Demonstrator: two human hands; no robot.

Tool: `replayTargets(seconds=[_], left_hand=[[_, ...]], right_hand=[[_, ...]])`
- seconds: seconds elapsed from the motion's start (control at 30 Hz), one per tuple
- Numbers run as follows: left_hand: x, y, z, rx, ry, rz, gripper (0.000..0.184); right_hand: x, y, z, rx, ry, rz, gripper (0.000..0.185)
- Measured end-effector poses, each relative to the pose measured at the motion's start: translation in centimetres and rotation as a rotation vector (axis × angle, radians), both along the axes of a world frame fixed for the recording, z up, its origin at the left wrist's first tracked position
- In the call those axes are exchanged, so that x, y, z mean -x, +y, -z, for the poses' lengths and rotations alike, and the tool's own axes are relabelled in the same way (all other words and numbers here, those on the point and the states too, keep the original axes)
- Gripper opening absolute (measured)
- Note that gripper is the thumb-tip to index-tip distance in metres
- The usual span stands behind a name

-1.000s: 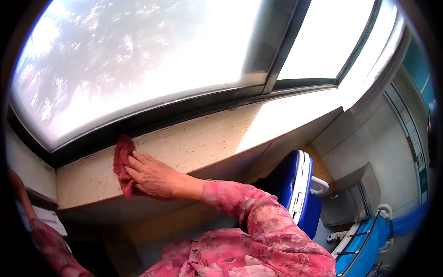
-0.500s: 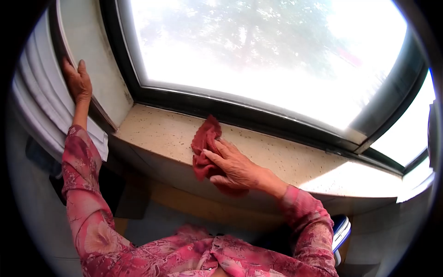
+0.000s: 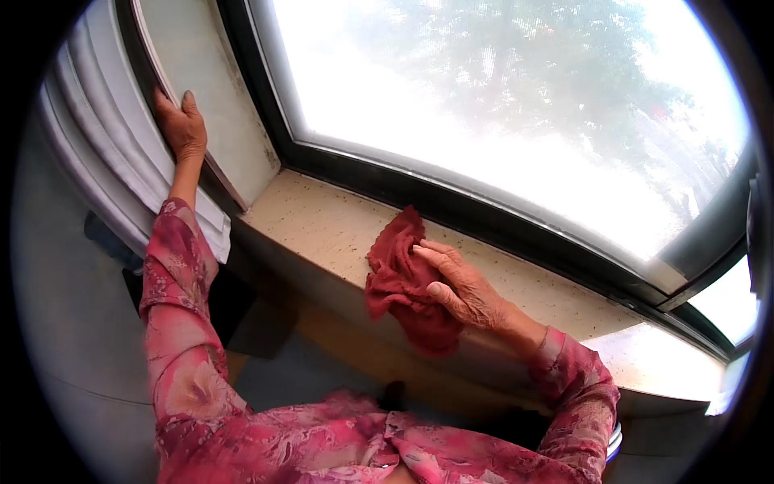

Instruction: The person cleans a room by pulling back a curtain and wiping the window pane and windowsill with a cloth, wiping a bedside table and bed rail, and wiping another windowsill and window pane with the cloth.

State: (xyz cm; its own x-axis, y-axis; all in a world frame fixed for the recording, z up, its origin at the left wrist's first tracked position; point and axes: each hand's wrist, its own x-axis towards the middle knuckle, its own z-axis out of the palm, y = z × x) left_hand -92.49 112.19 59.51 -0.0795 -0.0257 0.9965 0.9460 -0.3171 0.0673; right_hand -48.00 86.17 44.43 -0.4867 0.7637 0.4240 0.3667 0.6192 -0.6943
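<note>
The right hand [image 3: 468, 292] rests on a crumpled dark red cloth [image 3: 403, 274], which lies across the speckled cream windowsill [image 3: 322, 218], nearer the sill's left end than its sunlit right end. The cloth reaches from close to the black window frame [image 3: 387, 188] along the back edge to the front edge, and its lower part hangs over that edge. The thumb and fingers of the right hand are apart, bent lightly over the top of the fabric, with the fingertips pointing towards the window; whether any fold is pinched beneath the palm cannot be told. The left hand [image 3: 184, 129] is up beside the left end of the sill, at the long trim [image 3: 219, 179] that borders the pale side wall [image 3: 230, 97]. Its thumb and index finger stand apart, the thumb on the side towards the wall and the finger on the dark inner side; how firmly it holds cannot be told. A pleated whitish curtain [image 3: 101, 133] hangs just beside the left hand and forearm, on the side away from the window. Both forearms wear pink floral sleeves. Behind the sill, the large windowpane [image 3: 500, 121] shows blurred foliage and bright light. Near the right elbow, a white and blue object [image 3: 615, 441] is partly hidden.
</note>
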Motion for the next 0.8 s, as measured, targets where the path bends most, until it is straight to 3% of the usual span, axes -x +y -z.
replayTargets(seconds=[0.1,0.17,0.2,0.23,0.3,0.33,0.37,0.5,0.57,0.77,0.8], left_hand=[[-1.7,-1.9,-0.2,0.216,-0.097,-0.059,0.066],[-2.6,-2.9,4.1,0.210,0.033,-0.133,0.070],[-6.0,-6.4,6.7,0.394,0.016,-0.117,0.067],[-9.5,-10.9,9.0,0.625,0.095,0.093,0.067],[-17.5,-19.4,12.5,0.786,0.226,0.674,0.064],[-20.3,-22.0,14.4,0.826,0.480,0.619,0.064],[-22.2,-23.5,15.2,0.979,0.539,0.608,0.066],[-24.3,-23.3,16.7,1.097,0.465,0.587,0.069],[-23.6,-22.6,17.0,1.084,0.503,0.725,0.067],[-24.4,-23.0,16.7,0.985,0.519,0.824,0.065],[-23.9,-22.7,16.1,1.045,0.553,0.872,0.057]], right_hand=[[-0.2,-0.3,-0.1,0.003,0.010,-0.011,0.046],[-0.3,-0.1,-0.3,-0.012,-0.006,-0.043,0.043],[-0.3,-0.2,-0.3,-0.012,0.015,-0.020,0.041],[-0.3,-0.3,-0.3,-0.008,0.041,0.005,0.039],[-0.6,-0.5,-0.5,0.001,0.083,0.031,0.038],[-0.7,-0.5,-0.5,0.010,0.125,0.082,0.037],[-0.7,-0.4,-0.4,0.014,0.110,0.063,0.037],[-1.1,-0.7,-0.8,0.002,0.135,0.153,0.040],[-1.0,-0.7,-0.6,0.041,0.119,0.151,0.041],[-0.7,-0.6,-0.4,0.012,0.250,0.242,0.038],[-0.8,-0.6,-0.4,0.041,0.253,0.263,0.037]])
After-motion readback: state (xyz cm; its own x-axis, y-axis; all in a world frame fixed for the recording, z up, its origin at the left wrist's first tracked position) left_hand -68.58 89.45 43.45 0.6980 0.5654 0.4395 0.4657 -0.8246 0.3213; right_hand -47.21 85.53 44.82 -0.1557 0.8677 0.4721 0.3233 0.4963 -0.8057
